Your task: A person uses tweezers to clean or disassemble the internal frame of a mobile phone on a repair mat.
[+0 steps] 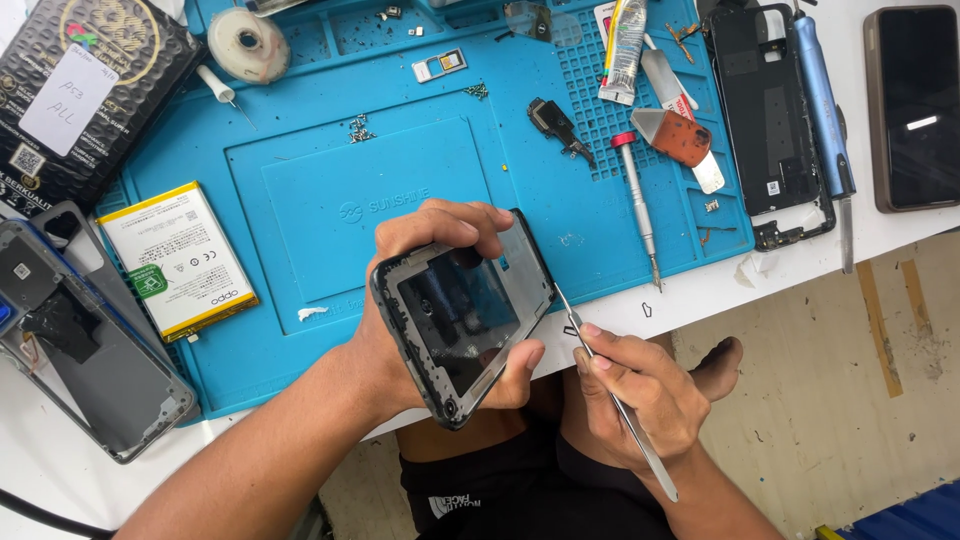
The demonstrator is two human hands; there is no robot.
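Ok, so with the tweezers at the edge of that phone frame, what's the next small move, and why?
Probably ease the tweezers tip slightly further under the phone frame edge. The right hand has the tip right at the frame's right side, while the left hand grips the frame tilted over the blue mat, steadying it.

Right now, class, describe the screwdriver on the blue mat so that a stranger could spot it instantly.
Start at the blue work mat and go to its right part. The screwdriver lies there lengthwise, tip toward the table edge. Unlike the neighbouring glue tube, it is slim, silver and red-capped.
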